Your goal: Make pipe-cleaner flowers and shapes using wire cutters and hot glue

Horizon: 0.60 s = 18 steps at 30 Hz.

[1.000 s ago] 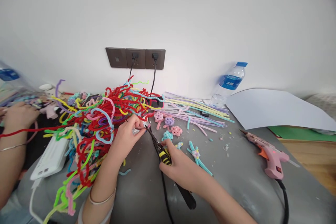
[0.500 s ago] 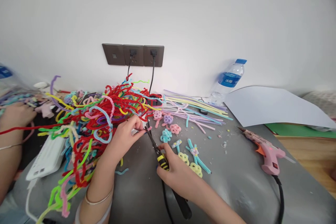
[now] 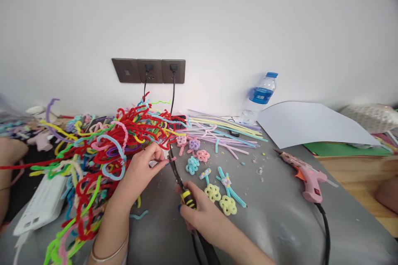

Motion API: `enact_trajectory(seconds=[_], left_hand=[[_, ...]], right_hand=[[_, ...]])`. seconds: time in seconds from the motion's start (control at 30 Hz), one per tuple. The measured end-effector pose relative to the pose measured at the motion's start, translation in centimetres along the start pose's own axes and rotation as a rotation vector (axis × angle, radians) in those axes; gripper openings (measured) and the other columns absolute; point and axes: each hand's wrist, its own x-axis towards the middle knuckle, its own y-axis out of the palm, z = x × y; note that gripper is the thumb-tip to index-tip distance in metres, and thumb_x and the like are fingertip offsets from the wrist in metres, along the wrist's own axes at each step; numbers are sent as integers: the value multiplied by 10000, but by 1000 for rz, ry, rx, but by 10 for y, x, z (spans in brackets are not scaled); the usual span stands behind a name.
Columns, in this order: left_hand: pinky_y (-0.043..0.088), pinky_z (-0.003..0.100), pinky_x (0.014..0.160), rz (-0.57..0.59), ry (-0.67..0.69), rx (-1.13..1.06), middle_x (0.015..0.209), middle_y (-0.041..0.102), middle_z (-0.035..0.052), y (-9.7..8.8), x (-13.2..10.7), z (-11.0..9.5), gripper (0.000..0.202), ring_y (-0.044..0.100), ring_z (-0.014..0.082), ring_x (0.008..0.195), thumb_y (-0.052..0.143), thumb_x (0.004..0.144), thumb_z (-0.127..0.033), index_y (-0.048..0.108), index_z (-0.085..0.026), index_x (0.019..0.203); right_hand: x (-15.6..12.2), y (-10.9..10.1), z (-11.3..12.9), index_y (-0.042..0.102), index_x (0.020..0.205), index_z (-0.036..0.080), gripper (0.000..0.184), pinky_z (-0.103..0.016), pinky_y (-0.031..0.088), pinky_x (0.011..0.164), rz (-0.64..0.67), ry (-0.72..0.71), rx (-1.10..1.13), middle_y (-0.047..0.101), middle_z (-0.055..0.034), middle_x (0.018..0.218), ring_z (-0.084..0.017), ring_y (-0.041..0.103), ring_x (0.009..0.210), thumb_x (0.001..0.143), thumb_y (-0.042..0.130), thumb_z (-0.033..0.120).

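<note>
My left hand is closed in a pinch on a short pink pipe cleaner piece, mostly hidden by the fingertips. My right hand grips black-and-yellow long-nosed pliers. Their dark jaws reach up to the pink piece, right beside my left fingertips; whether they bite on it I cannot tell. Right of the pliers lie a blue pipe cleaner flower, yellow flowers and a blue crossed piece. Pink flowers and a purple flower lie behind them.
A tangled heap of pipe cleaners covers the left side, near a white power strip. Straight pipe cleaners lie by the wall. At right are a bottle, white paper and a pink glue gun. A co-worker's hand shows far left.
The view has shifted, so most things sit further left in the picture. Both hands keep their holds, with the plier jaws still beside the pink piece.
</note>
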Motion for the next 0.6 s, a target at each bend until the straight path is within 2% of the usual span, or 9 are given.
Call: enact_trajectory(seconds=[0.1, 0.23, 0.33, 0.4, 0.5, 0.6], left_hand=[[437, 225, 631, 5, 18, 29, 708, 510, -48, 1, 1, 5, 224, 515, 121, 642, 558, 834, -284, 360, -229, 744], [425, 223, 641, 28, 62, 106, 724, 503, -38, 2, 2, 11, 175, 521, 127, 667, 514, 857, -256, 390, -224, 738], [436, 236, 672, 57, 68, 188, 770, 550, -14, 4, 0, 11, 101, 565, 147, 711, 486, 860, -209, 468, -221, 761], [451, 252, 701, 91, 37, 261, 837, 600, 7, 7, -1, 10, 69, 608, 172, 767, 494, 856, -180, 541, -229, 842], [462, 287, 714, 124, -9, 394, 883, 642, 35, 16, 0, 10, 172, 645, 220, 822, 501, 871, -163, 597, -244, 989], [473, 322, 752, 124, -19, 488, 971, 678, 83, 27, 6, 12, 241, 662, 255, 883, 464, 886, -121, 614, -218, 1048]], right_hand=[[3, 0, 1, 481, 1048, 198, 355, -246, 349, 497, -24, 1, 99, 461, 70, 724, -83, 409, 479, 694, 490, 199], [-2, -6, 4, 505, 1037, 196, 370, -244, 375, 539, -80, 31, 216, 490, 63, 703, -101, 447, 543, 675, 548, 252], [-13, -15, 4, 539, 1087, 215, 426, -244, 399, 586, -145, 39, 353, 526, 48, 725, -119, 469, 610, 675, 592, 308], [-23, -22, 4, 558, 1127, 236, 467, -257, 423, 623, -172, 28, 429, 549, 34, 781, -129, 477, 646, 673, 613, 335], [-37, -32, 3, 576, 1170, 259, 503, -280, 439, 645, -183, -4, 489, 557, 19, 852, -134, 479, 653, 680, 640, 355], [-47, -40, 0, 592, 1187, 255, 521, -295, 436, 649, -189, -51, 533, 545, 10, 862, -136, 483, 647, 682, 672, 356]])
